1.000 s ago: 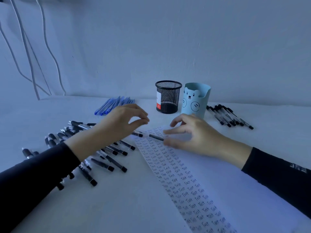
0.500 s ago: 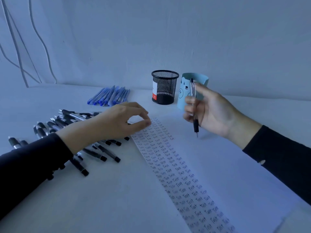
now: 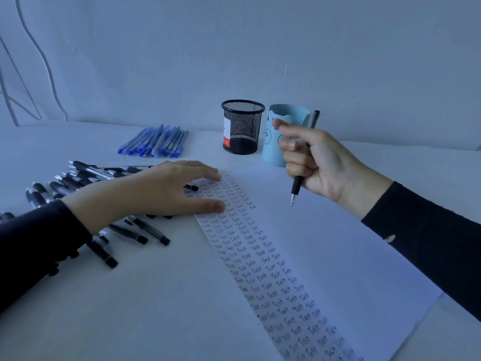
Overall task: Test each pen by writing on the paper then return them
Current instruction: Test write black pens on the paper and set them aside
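Two thin cables run down the wall behind the far left corner of the worktop.

Black pens: many, in a loose heap along the left edge of the worktop, dark ends mostly toward the near edge. Some are hidden under a forearm in a dark left sleeve.

Blue pens: one tight bundle lying near the far edge, left of centre, apart from the black heap.

Left hand: palm down over the right end of the black heap, fingers straight and slightly spread, holding nothing. Its fingertips rest on the left margin of the paper.

Paper: one white sheet lying flat, reaching from the middle of the worktop toward the near right corner. Its left strip is filled with columns of the handwritten word "Test"; the remainder is blank.

Mesh cup: black wire, upright near the middle of the far edge, bearing a red-and-white label.

Bear cup: pale blue, upright, just beside the mesh cup on its right and partly behind the right hand.

Right hand: raised over the far part of the paper, fingers curled round the held pen.

Held pen: black grip, nearly upright, tip pointing down over the blank part of the sheet, right of the written columns. Its top end shows above the hand, beside the bear cup's rim.

Right sleeve: dark, crossing the right edge of the paper.
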Motion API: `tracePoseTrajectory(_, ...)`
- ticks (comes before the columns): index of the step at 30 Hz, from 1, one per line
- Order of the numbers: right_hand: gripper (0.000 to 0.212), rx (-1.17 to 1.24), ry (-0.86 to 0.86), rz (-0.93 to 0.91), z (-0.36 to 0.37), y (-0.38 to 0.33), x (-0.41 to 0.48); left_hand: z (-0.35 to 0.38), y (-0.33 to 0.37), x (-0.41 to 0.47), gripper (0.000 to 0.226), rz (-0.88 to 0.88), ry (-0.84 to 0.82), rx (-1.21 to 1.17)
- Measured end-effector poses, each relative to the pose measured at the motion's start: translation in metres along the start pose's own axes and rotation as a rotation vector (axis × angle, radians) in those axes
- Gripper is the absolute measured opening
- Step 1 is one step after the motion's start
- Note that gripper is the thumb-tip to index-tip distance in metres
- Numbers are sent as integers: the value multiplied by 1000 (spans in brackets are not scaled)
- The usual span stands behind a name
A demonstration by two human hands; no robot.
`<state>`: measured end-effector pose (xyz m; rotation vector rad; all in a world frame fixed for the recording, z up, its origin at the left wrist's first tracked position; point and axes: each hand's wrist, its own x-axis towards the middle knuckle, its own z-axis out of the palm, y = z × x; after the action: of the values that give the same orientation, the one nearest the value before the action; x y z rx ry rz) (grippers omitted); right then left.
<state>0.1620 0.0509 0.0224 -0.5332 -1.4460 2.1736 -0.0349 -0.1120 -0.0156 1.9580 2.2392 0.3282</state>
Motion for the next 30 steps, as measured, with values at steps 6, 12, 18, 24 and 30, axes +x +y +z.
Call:
tracePoseTrajectory(6, 50, -236, -116, 128, -9, 10, 1, -1, 0, 0, 73, -5, -10, -4)
tracePoseTrajectory(12, 35, -282, -218, 80, -6, 19, 1, 1, 0, 2, 76, -10, -22, -2)
tracePoseTrajectory(18, 24, -708, -61, -158, -2, 38, -1, 0, -1, 2, 76, -5, -15, 4)
tracePoseTrajectory(24, 36, -890, -97, -256, 5, 45, -7, 1, -2, 2, 78, 3, -9, 11)
tracePoseTrajectory(30, 42, -881, 15, -264, 3, 55, -5, 1, 0, 2, 76, 3, 4, 7)
